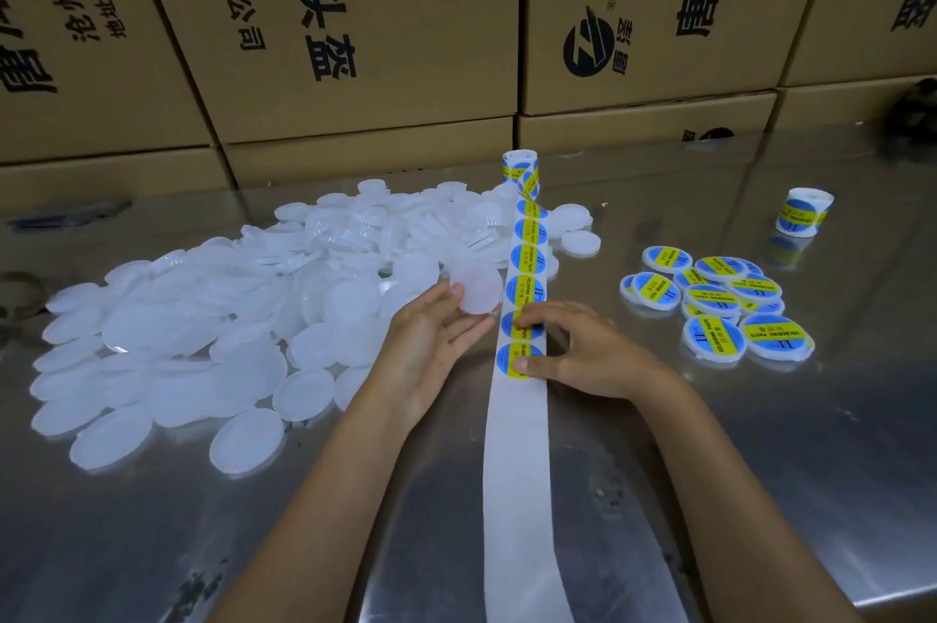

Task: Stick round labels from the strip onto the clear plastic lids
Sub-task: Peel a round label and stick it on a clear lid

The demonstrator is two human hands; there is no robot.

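Left hand (431,343) holding one lid (479,288), right hand (578,348) fingering strip (522,298) — two rolls (522,171)

The white backing strip (514,495) runs off the bottom edge, so no idea where it ends. The brown cardboard boxes (355,29) are cropped at the top, print cut off. Dark blurry thing (915,112) far right on the shiny metal desk (760,445), can't make it out. Small print on the round blue-and-yellow labels (526,262) is mostly unreadable.

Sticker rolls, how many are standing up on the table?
2. One sticker roll stands at the far end of the strip, by the pile of plain lids. The other roll stands alone at the far right, behind the labelled lids.
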